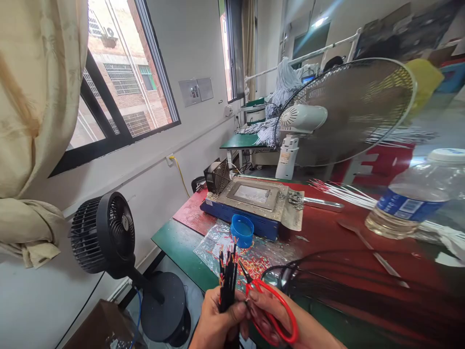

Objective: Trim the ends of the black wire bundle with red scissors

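Observation:
My left hand [214,315] is closed around a bundle of black cables [228,281], held upright with orange and red wire ends sticking out at the top. In my right hand [269,305] is a pair of scissors [290,317] with red handles, its dark pointed tip beside the bundle. The fingertips of both hands meet near the bundle's lower part. Just beyond lies a clear plastic sheet [210,246] scattered with small red and yellow wire scraps [254,265]. A blue round cup [242,231] stands on it.
Behind the cup sits a blue solder pot [240,215] with a small fan [217,176]. At right are a plastic bottle [407,194], a metal spoon [378,254] and long black cables [345,276]. A black fan [105,237] stands left; a white fan [303,118] rises behind.

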The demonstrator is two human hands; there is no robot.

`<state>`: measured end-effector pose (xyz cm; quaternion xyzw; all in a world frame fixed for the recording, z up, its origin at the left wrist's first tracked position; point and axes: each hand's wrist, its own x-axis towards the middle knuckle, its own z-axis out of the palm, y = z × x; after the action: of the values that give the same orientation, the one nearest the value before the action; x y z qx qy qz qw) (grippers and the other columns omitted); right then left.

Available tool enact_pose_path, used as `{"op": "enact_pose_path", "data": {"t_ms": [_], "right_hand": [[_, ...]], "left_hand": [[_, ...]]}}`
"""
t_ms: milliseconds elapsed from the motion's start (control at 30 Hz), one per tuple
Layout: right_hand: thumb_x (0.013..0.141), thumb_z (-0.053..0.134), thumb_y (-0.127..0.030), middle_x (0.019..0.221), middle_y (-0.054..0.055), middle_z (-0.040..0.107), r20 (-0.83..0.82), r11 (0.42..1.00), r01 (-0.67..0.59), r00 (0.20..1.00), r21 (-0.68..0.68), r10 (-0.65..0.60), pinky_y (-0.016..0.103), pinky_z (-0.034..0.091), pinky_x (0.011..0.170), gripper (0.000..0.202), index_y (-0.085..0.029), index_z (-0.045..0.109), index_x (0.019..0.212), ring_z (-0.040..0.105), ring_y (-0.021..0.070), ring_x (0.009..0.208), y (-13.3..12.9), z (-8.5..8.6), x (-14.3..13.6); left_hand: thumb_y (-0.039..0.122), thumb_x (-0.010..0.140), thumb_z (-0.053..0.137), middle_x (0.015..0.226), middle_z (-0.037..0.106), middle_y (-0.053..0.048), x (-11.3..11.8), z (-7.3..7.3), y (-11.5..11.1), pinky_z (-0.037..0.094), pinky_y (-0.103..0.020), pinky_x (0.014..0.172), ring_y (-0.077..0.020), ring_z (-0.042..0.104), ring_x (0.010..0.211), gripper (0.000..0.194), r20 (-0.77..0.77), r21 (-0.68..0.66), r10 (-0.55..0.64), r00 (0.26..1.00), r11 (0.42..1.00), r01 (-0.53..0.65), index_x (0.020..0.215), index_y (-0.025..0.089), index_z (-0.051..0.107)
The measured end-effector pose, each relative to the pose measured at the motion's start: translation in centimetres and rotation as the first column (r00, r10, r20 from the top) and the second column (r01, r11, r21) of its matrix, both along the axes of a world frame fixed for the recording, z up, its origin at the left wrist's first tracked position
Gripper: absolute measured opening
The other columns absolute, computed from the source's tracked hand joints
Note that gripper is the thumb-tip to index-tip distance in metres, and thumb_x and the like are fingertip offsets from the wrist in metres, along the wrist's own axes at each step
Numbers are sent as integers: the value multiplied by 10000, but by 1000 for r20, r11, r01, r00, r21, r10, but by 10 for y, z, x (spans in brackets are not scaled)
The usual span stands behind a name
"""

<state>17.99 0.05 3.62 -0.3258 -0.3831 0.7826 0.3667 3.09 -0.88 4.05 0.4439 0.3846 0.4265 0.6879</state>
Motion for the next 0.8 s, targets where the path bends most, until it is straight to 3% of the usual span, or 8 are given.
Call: {"op": "enact_pose_path", "data": {"t_ms": [133, 333, 567, 800], "right_hand": [[665, 624, -544, 373, -43, 442, 53, 1000, -1, 999, 16, 0, 157, 235, 332, 464, -128, 501, 503, 351, 28, 307, 0, 4, 0], [614, 639, -547, 373, -51, 435, 57, 991, -27, 998, -133, 35, 160, 190, 322, 451, -140, 483, 497, 326, 21, 297, 0, 6, 0], [634, 605, -594, 377, -57, 425, 65, 995, 14, 998, -97, -7, 164, 206, 334, 485, -147, 471, 502, 324, 23, 297, 1, 0, -2], [680, 569, -603, 385, -36, 438, 82, 995, 30, 996, 98, -38, 173, 243, 372, 510, -141, 477, 485, 382, 45, 353, 2, 1, -4]], "left_hand": [[413, 632, 641, 367, 479, 28, 0, -2, 0, 101, -220, 307, -8, 298, 269, 305, 1, 1, -6, 1000, 1000, 6, 640, 109, 616], [407, 633, 637, 397, 486, 15, -1, -5, -1, 118, -216, 316, -6, 307, 290, 306, 21, 49, -43, 999, 998, 41, 644, 101, 631], [434, 637, 628, 373, 502, 23, -1, -8, 2, 117, -212, 298, -3, 290, 260, 315, -18, 21, -13, 1000, 1000, 14, 631, 120, 606], [444, 618, 648, 355, 513, 29, 1, -9, 3, 104, -204, 292, 2, 289, 244, 328, -34, -11, 60, 998, 998, -60, 644, 123, 587]]}}
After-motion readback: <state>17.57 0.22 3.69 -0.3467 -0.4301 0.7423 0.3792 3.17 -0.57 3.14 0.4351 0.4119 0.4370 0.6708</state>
